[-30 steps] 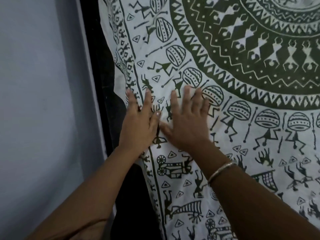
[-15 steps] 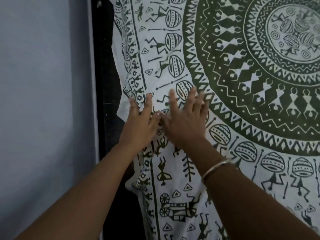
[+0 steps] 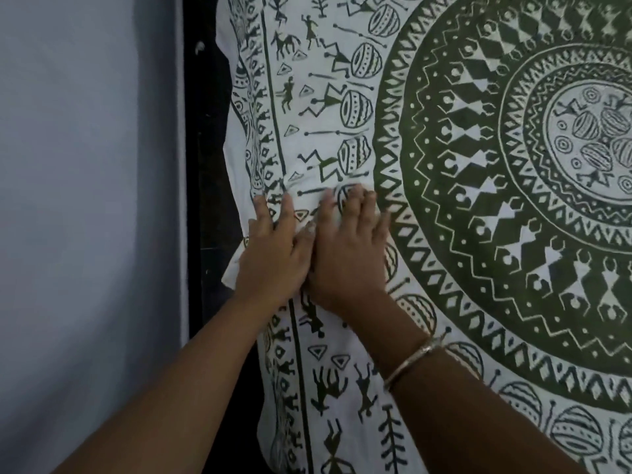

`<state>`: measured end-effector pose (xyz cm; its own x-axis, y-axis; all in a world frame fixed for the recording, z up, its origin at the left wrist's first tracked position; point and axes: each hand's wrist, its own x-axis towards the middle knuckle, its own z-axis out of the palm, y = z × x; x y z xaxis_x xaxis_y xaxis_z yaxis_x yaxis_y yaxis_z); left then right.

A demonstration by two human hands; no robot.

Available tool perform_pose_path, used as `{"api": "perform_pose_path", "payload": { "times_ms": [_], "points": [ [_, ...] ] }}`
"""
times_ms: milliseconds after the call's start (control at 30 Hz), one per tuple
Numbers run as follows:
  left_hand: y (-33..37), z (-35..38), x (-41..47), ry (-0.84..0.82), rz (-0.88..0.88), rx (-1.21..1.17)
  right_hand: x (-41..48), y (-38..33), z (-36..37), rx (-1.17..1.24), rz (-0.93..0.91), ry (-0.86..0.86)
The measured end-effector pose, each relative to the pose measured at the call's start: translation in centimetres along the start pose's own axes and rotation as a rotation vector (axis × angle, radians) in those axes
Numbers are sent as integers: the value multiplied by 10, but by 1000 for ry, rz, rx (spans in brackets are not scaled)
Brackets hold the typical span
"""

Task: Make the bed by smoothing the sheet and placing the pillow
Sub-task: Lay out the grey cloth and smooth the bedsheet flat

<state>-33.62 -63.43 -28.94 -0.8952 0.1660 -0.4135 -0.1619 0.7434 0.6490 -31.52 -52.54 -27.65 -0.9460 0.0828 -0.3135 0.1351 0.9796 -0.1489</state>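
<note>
Sliding further up the sheet (image 3: pixel 444 206) than half a second back, well past the little tree print now. Left hand (image 3: pixel 270 258) and right hand (image 3: pixel 345 261) side by side, thumbs touching, fingers straight and pressed flat, gripping nothing. Small ripple bunched just ahead of the fingertips. Sheet spread across the bed, left edge beside a dark strip (image 3: pixel 205 148) and grey wall (image 3: pixel 85 200).
</note>
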Motion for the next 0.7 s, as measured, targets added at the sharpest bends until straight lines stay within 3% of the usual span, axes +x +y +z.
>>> {"api": "perform_pose_path", "payload": {
  "times_ms": [133, 233, 300, 400, 533, 700],
  "points": [
    [1, -17, 22, 183, 136, 11, 34, -3, -13, 64, -150, 78],
    [3, -28, 43, 256, 233, 54, 61, 6, -23, 116, 56, 127],
    [1, -33, 62, 219, 227, 78, 78, -2, -25, 53, 114, 96],
    [-3, -38, 85, 67, 125, 10, 98, -21, -27, -24, -53, 84],
    [-10, -47, 94, 98, 134, 115, 119, -21, -36, -31, -177, 69],
    [-22, -37, 74, 23, 119, -146, 110, -26, -23, -115, -157, 122]
  ]
}}
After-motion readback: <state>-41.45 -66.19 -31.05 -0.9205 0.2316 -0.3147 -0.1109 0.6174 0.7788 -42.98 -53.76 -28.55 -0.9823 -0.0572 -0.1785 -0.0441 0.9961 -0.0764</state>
